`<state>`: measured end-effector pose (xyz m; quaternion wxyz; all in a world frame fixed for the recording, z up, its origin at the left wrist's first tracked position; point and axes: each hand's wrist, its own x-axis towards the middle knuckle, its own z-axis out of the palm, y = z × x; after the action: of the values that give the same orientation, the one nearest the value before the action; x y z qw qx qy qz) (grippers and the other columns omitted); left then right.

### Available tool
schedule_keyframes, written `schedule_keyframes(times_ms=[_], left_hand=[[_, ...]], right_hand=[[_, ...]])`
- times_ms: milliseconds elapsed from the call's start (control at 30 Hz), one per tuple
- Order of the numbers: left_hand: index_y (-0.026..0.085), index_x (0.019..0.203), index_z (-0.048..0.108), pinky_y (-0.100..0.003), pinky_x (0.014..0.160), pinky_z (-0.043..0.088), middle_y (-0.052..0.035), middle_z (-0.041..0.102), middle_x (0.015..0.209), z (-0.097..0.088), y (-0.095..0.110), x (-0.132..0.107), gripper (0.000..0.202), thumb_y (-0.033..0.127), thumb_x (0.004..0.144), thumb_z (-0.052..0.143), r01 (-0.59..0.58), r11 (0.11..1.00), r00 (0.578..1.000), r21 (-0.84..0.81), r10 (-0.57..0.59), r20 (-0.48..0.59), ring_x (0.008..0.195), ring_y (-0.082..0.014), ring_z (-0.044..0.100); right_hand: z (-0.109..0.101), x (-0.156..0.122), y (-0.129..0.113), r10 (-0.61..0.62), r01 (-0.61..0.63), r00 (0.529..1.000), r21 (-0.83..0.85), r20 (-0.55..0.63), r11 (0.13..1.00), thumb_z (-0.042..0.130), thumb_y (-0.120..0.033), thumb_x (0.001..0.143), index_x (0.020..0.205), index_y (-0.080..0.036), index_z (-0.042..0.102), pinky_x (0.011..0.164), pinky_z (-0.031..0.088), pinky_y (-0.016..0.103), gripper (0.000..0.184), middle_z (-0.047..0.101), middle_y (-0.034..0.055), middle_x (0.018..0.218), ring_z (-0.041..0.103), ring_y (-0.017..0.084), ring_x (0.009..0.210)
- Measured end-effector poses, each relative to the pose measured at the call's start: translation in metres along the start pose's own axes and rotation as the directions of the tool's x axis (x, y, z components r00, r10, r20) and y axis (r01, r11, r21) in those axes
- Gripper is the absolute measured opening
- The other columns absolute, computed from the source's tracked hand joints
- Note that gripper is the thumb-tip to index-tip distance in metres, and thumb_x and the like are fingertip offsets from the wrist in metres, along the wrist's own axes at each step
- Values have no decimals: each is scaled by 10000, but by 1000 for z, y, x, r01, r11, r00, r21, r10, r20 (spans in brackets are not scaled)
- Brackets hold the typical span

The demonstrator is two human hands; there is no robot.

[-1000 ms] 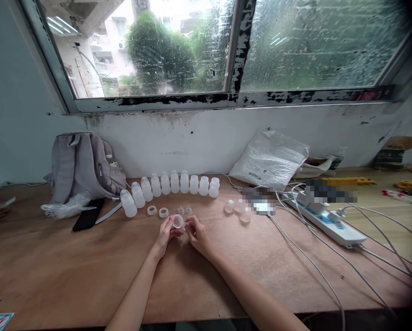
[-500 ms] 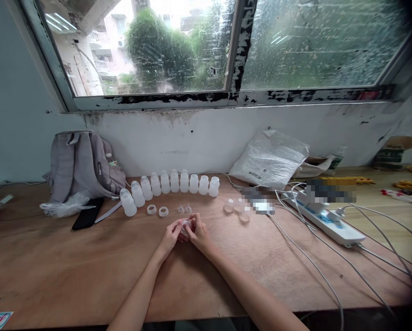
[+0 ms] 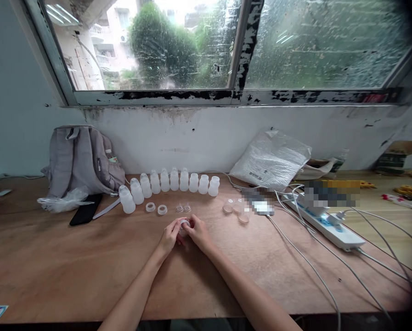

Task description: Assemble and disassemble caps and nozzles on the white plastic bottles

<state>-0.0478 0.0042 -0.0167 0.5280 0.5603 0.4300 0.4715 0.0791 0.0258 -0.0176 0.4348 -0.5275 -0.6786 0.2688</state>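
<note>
Both hands meet over the near middle of the table, pinching a small whitish bottle collar ring [image 3: 184,224] between them. My left hand [image 3: 170,236] grips its left side with closed fingers, and my right hand [image 3: 199,233] has thumb and fingers on its right side. Fingers hide much of the ring, and I cannot tell if another part sits in it. Just beyond are two small clear teats [image 3: 183,208]. Farther left lie two loose white collar rings [image 3: 162,210]. Several frosted baby bottles [image 3: 174,181] stand in a curved row behind, some topped with clear caps.
Right of my hands lie several clear caps [image 3: 243,219], beside a blurred-out device with cables. A white power strip [image 3: 343,236] trails cords over the table's right side. At left are a grey backpack [image 3: 78,158], a plastic bag [image 3: 66,202] and a black phone [image 3: 85,212].
The ring has turned a little between my fingers, so its white rim shows more. Both hands keep their hold in nearly the same place; the view has shifted slightly.
</note>
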Motion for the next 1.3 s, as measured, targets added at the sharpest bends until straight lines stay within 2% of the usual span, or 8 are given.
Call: schedule_keyframes(times_ms=[267,433,567,800,900,1000,1133,1300], left_hand=[[188,1083,539,-217,357,378,-45,664,753,1,-1,-1,431,466,813,351,-28,998,1000,49,28,2,386,-130,566],[192,1129,503,-205,335,372,-72,653,916,1,-2,-1,443,465,814,354,-4,999,1000,34,4,14,388,-119,573],[185,1118,509,-207,364,407,-65,658,869,0,1,0,444,467,820,342,-14,998,999,60,12,37,407,-117,574],[236,1098,522,-224,498,444,-9,652,712,2,6,-2,362,411,838,341,-137,910,982,392,177,-67,445,-121,561],[247,1060,543,-223,559,428,-10,652,677,0,6,-3,323,376,846,338,-112,852,970,512,205,-128,519,-143,589],[252,1049,543,-234,606,423,-27,665,762,-3,5,-2,291,349,839,367,-79,825,960,560,215,-181,636,-170,616],[256,1042,542,-260,694,422,-41,659,911,-4,1,-1,270,273,827,379,-119,780,961,615,246,-126,802,-198,612],[253,1071,515,-268,721,423,-38,656,942,-5,-1,-1,315,182,806,361,-114,737,970,667,227,-85,829,-195,609]], right_hand=[[5,1,5,25,-26,1000,-27,-11,999,487,-288,674,574,-200,401,467,305,207,159,449,-47,515,417,107,483],[7,1,7,30,-30,999,-37,-17,999,479,-304,692,586,-198,423,472,312,207,160,470,-44,519,418,105,478],[6,1,8,29,-30,999,-38,-31,999,492,-317,691,565,-201,399,457,306,203,195,448,-51,504,411,101,466],[5,-1,4,-88,88,996,-4,-13,996,471,-328,741,648,-198,461,473,339,200,160,488,-41,541,443,100,480],[4,-3,0,-124,124,992,34,1,992,461,-329,766,716,-193,500,485,362,200,150,531,-26,587,473,102,491],[4,-4,-2,-124,124,992,58,6,991,449,-328,784,778,-190,516,485,375,200,153,555,-17,610,489,102,487],[4,-4,-3,-126,126,992,40,1,991,452,-278,776,771,-188,511,493,382,200,108,577,-8,656,494,98,492],[5,-5,-1,-165,165,986,21,7,986,439,-234,768,761,-190,494,503,383,198,71,574,-11,653,497,99,502]])
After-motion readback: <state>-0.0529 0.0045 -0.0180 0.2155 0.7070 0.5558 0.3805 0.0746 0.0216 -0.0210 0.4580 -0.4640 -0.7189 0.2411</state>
